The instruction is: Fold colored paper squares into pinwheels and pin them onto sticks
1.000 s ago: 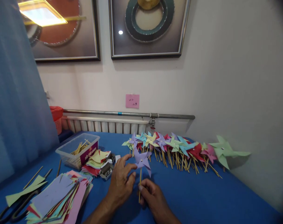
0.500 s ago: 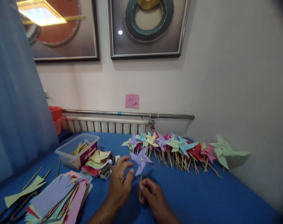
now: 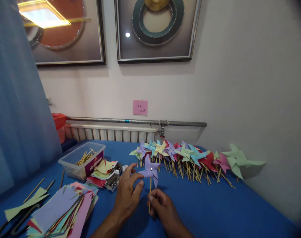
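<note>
A purple paper pinwheel (image 3: 149, 170) stands upright on a thin wooden stick (image 3: 149, 195) over the blue table (image 3: 214, 205). My right hand (image 3: 162, 209) is closed around the lower part of the stick. My left hand (image 3: 128, 191) is beside the wheel with its fingers spread, the fingertips touching the left blade. Behind them a long row of finished pinwheels (image 3: 187, 157) in several colours lies along the wall.
A clear plastic box of sticks (image 3: 83, 159) sits at the left. A stack of coloured paper squares (image 3: 63, 208), folded papers (image 3: 102, 170), a small tin of pins (image 3: 113, 181) and black scissors (image 3: 14, 221) lie near the front left. A blue curtain (image 3: 16, 115) hangs at left.
The purple pinwheel has turned on its stick under my left fingertips; its blades sit at a new angle. My right hand has kept its grip on the stick.
</note>
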A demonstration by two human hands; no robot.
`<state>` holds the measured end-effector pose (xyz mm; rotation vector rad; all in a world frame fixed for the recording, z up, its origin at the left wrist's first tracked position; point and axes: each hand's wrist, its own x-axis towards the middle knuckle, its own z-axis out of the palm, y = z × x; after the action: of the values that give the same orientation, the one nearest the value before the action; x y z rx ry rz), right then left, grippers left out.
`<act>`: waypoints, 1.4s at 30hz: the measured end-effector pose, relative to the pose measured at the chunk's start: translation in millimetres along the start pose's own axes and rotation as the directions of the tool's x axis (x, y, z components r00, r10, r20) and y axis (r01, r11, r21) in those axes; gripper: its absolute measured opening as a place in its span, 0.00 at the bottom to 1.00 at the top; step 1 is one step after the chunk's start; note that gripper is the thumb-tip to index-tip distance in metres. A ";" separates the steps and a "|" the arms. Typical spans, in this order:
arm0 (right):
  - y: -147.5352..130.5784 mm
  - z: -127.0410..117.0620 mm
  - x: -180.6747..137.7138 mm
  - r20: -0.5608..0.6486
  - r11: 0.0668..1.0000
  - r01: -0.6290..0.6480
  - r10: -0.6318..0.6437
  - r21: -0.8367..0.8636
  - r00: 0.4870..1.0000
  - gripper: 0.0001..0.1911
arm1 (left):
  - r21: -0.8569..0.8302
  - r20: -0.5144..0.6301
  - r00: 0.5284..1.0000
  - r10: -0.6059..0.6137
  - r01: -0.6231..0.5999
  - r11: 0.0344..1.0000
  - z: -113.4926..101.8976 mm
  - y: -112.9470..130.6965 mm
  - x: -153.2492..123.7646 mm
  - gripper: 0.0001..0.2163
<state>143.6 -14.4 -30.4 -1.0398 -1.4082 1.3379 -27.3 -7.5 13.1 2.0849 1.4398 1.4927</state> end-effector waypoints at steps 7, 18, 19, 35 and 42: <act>-0.5 -3.1 0.8 0.006 0.999 0.043 -0.043 -0.025 0.999 0.21 | 0.057 0.070 0.995 0.064 -0.068 0.996 4.3 9.6 -7.3 0.11; -7.4 0.8 -6.3 0.036 0.999 0.030 -0.029 -0.045 0.999 0.18 | 0.001 -0.104 0.993 -0.049 0.050 0.999 -6.8 1.8 5.4 0.14; -8.7 1.1 -7.0 0.039 0.998 0.033 -0.031 -0.060 0.999 0.18 | 0.005 -0.107 0.993 -0.048 0.049 0.999 -8.1 0.2 7.0 0.16; -2.0 -1.9 -2.5 0.017 0.997 0.045 -0.044 -0.064 0.999 0.19 | 0.108 0.000 0.999 0.042 -0.042 0.993 -3.1 1.4 0.2 0.12; -3.7 -3.0 -3.2 0.030 0.992 0.095 -0.093 -0.083 0.995 0.17 | 0.137 0.023 0.995 0.098 -0.101 0.985 0.5 8.9 -5.0 0.13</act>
<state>147.3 -17.1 -27.0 -1.0014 -1.5262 1.2369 -21.8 -15.8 15.4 2.2761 1.4933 1.4454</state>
